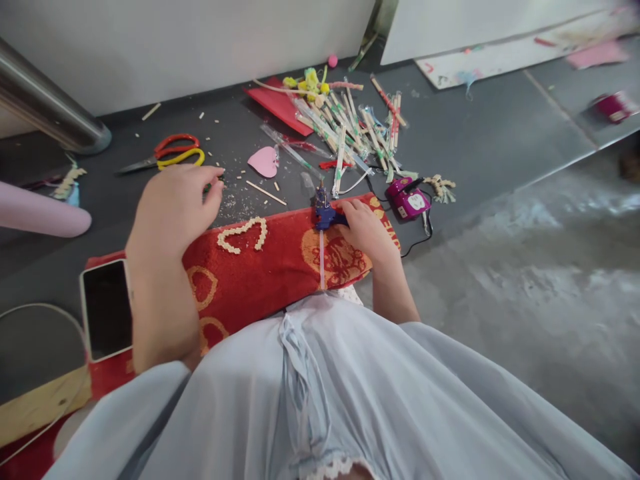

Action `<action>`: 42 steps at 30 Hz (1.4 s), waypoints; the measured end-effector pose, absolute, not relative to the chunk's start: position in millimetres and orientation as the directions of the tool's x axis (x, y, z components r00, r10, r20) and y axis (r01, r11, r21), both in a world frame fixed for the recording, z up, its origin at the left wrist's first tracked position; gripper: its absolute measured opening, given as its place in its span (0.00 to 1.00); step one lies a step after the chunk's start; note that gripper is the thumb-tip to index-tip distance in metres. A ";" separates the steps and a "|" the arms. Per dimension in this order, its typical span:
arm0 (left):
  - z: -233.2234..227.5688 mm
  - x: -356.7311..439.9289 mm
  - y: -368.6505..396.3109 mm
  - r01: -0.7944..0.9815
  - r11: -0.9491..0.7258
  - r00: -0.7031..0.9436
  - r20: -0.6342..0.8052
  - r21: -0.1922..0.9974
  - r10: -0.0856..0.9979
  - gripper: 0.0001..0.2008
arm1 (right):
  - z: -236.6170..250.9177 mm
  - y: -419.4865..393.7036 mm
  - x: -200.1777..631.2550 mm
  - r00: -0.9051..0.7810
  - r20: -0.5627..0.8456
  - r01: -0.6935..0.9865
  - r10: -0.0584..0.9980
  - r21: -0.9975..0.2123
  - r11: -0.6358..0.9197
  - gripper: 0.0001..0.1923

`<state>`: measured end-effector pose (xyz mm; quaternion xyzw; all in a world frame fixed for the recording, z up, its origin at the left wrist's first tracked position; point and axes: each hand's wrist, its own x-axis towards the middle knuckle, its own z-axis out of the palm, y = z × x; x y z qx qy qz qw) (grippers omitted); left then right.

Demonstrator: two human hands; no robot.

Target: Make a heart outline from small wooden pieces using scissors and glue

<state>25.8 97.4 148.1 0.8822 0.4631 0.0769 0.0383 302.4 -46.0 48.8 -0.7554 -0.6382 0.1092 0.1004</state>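
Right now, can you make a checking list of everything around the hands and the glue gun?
Surface: dark grey floor with a red patterned mat laid on it.
Job's things: blue glue gun with a clear stick behind it; heart outline of small pale pieces on the mat.
Clutter: heap of wrapped sticks, scissors, pink heart, red sheet, phone, pale crumbs.
Hands: right hand grips the glue gun; left hand rests at the mat's far edge, and what it holds cannot be told.
Cables: black cable beside a magenta device.
Surroundings: white wall, metal post.
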 end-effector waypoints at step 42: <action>81.8 213.0 218.5 0.693 -0.717 0.720 0.003 -0.074 0.694 0.22 | 24.9 -65.6 323.5 0.319 0.133 0.549 0.938 -0.833 -0.068 0.20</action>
